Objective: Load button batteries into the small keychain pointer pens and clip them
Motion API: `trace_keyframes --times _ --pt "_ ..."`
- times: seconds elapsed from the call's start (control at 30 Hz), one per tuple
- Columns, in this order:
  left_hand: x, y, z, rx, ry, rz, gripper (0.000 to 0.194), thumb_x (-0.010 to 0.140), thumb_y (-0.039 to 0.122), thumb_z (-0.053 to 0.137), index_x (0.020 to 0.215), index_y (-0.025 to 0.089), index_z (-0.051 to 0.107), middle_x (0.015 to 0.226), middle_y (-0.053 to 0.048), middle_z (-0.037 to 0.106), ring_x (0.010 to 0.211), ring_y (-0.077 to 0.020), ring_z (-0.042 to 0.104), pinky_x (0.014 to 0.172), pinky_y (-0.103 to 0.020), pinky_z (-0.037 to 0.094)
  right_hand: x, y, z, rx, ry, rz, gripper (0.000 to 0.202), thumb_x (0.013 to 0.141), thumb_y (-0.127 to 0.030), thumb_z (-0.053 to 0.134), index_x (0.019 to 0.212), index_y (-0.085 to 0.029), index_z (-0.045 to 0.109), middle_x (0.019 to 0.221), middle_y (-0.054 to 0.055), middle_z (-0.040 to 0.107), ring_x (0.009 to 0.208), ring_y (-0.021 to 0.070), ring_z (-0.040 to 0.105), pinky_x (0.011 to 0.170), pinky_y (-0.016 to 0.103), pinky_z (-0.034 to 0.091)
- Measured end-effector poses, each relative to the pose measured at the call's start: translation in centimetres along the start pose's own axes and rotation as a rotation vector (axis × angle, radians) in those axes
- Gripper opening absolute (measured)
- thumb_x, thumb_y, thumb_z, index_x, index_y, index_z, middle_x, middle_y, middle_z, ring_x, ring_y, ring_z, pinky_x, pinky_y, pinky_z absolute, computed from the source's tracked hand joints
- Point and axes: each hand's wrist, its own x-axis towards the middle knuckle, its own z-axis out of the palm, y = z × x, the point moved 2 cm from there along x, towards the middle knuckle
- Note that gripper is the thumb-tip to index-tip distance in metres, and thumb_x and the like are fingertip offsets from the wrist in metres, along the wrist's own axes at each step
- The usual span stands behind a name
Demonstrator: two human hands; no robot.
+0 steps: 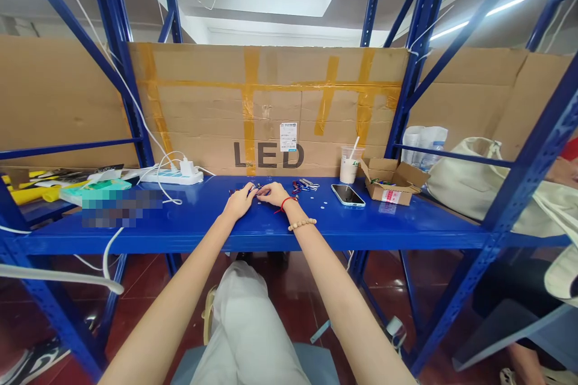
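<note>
My left hand [240, 201] rests on the blue shelf top [180, 225], its fingers bent and drawn together over small dark pieces. My right hand [273, 194] is beside it, thumb and fingers pinched, the fingertips of both hands nearly meeting. Whatever lies between the fingers is too small and too covered to name. Just right of my right hand is a small pile of metal and coloured pieces [306, 184], perhaps clasps or key-ring parts. A few tiny pale bits lie scattered on the shelf near it.
A phone [348, 195], a cup with a straw [349, 167] and an open small cardboard box [392, 181] stand on the right. A power strip [174, 175] with white cables is on the left. A taped cardboard sheet [203, 108] closes the back; blue posts [409, 90] flank the shelf.
</note>
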Motion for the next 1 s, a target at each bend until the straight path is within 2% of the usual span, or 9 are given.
trace_keyframes --times 0.3,0.5,0.6,0.73,1.0 --pt "-0.2 0.1 0.0 -0.066 0.025 0.047 0.032 0.090 0.043 0.029 0.088 0.021 0.052 0.095 -0.008 0.066 0.089 -0.0236 0.061 0.073 -0.030 0.045 0.2 0.3 0.3 -0.036 0.009 0.004 0.015 0.069 -0.023 0.065 0.082 -0.016 0.071 0.081 0.005 0.070 0.076 0.0169 0.064 0.070 0.026 0.049" --pt "-0.1 -0.3 0.3 -0.123 0.080 -0.001 0.032 0.089 0.045 0.032 0.095 0.022 0.054 0.087 -0.005 0.067 0.089 -0.0215 0.062 0.078 -0.030 0.044 0.6 0.4 0.3 0.188 0.188 0.011 0.018 0.076 -0.021 0.058 0.091 -0.014 0.066 0.091 0.008 0.069 0.061 0.0108 0.062 0.061 0.024 0.051" --pt "0.0 -0.4 0.5 -0.133 0.054 0.023 0.031 0.090 0.043 0.032 0.095 0.022 0.055 0.090 -0.005 0.067 0.090 -0.0217 0.061 0.078 -0.030 0.044 0.7 -0.1 0.3 0.376 0.162 0.000 0.021 0.076 -0.021 0.057 0.094 -0.012 0.065 0.086 0.008 0.069 0.053 0.0085 0.058 0.050 0.021 0.048" --pt "0.1 -0.5 0.4 -0.115 0.033 0.028 0.029 0.090 0.040 0.033 0.097 0.022 0.054 0.095 -0.005 0.066 0.092 -0.0223 0.060 0.078 -0.031 0.044 0.6 -0.7 0.1 0.563 0.103 -0.053 0.026 0.073 -0.025 0.061 0.095 -0.012 0.067 0.085 0.009 0.068 0.052 0.0078 0.056 0.041 0.017 0.043" --pt "0.0 -0.6 0.0 -0.077 0.023 -0.016 0.031 0.091 0.039 0.028 0.107 0.027 0.051 0.093 -0.003 0.065 0.095 -0.0219 0.059 0.078 -0.031 0.045 0.4 -1.0 -0.2 0.614 0.106 -0.076 0.028 0.068 -0.028 0.066 0.091 -0.012 0.070 0.083 0.009 0.069 0.051 0.0079 0.055 0.041 0.017 0.042"
